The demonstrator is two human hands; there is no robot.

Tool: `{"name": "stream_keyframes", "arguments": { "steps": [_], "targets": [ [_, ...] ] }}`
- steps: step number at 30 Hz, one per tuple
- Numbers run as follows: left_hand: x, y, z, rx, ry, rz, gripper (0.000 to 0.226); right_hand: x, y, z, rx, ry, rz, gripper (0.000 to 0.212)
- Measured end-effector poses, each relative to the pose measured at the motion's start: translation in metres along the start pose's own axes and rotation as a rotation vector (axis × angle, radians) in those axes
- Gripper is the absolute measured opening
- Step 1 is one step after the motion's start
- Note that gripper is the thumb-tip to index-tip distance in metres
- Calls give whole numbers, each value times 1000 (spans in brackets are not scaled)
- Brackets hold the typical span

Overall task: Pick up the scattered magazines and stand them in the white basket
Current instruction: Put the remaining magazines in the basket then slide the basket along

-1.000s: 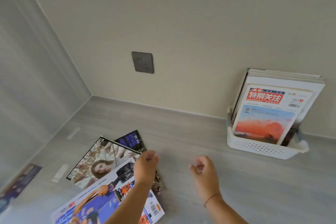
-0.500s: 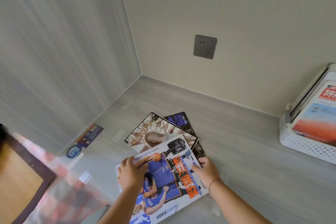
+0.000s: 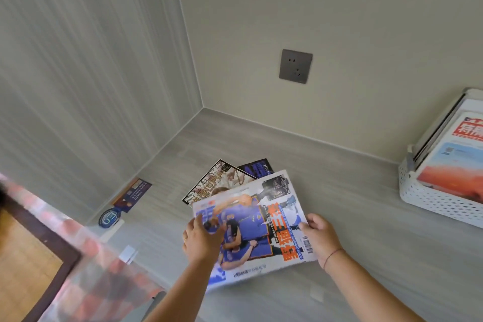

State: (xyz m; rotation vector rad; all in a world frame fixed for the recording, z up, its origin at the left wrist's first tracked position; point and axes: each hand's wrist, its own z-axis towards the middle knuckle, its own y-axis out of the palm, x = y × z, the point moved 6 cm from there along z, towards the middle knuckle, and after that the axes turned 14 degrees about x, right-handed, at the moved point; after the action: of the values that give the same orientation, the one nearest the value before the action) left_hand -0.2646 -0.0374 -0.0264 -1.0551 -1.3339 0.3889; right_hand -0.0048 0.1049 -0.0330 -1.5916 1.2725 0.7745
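Note:
A basketball magazine (image 3: 261, 222) with blue-clad players on its cover is lifted off the grey surface, tilted up at its right side. My left hand (image 3: 201, 239) grips its left edge and my right hand (image 3: 320, 235) pinches its right edge. Under and behind it lie a black-and-white cover magazine (image 3: 211, 185) and a dark blue magazine (image 3: 258, 166), both flat. The white perforated basket (image 3: 431, 197) stands at the far right against the wall, with several magazines (image 3: 454, 165) upright in it.
A grey wall socket (image 3: 295, 66) sits on the back wall. Two stickers (image 3: 122, 201) lie on the surface near the left wall, which meets the back wall in a corner. A checked cloth (image 3: 78, 269) borders the lower left.
The basketball magazine has come up off the pile, held at both edges. My view has turned further left, pushing the basket to the frame's right edge.

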Motion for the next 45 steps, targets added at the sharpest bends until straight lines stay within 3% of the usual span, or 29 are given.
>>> {"name": "stream_keyframes", "arguments": {
  "steps": [4, 6, 10, 12, 15, 17, 23, 28, 33, 36, 41, 45],
  "targets": [
    [14, 8, -7, 21, -35, -39, 86, 2, -26, 10, 177, 133, 235, 15],
    [26, 19, -12, -36, -92, -186, 86, 3, -36, 13, 207, 186, 364, 17],
    [68, 53, -36, -378, -291, -697, 69, 5, -53, 11, 187, 254, 591, 26],
    [92, 71, -55, -567, -325, -791, 67, 6, -61, 10, 157, 284, 675, 28],
    [128, 91, -83, -762, -265, -837, 46, 11, -71, 10, 119, 339, 777, 29],
    [149, 99, -96, -783, -258, -856, 32, 14, -79, 9, 108, 354, 836, 30],
    [189, 116, -115, -663, -189, -800, 28, 20, -118, 14, 122, 348, 957, 30],
    [219, 127, -133, -706, -84, -755, 23, 20, -160, 20, 54, 313, 900, 36],
    [251, 132, -148, -822, 115, -687, 24, 26, -245, 43, 244, 299, 786, 25],
    [271, 135, -156, -880, 192, -675, 25, 20, -301, 59, 330, 201, 550, 33],
    [317, 147, -179, -936, 292, -623, 25, -17, -345, 83, 197, -27, 259, 23],
    [367, 159, -201, -917, 375, -608, 26, -39, -384, 111, 303, -96, 189, 24]
  ]
}}
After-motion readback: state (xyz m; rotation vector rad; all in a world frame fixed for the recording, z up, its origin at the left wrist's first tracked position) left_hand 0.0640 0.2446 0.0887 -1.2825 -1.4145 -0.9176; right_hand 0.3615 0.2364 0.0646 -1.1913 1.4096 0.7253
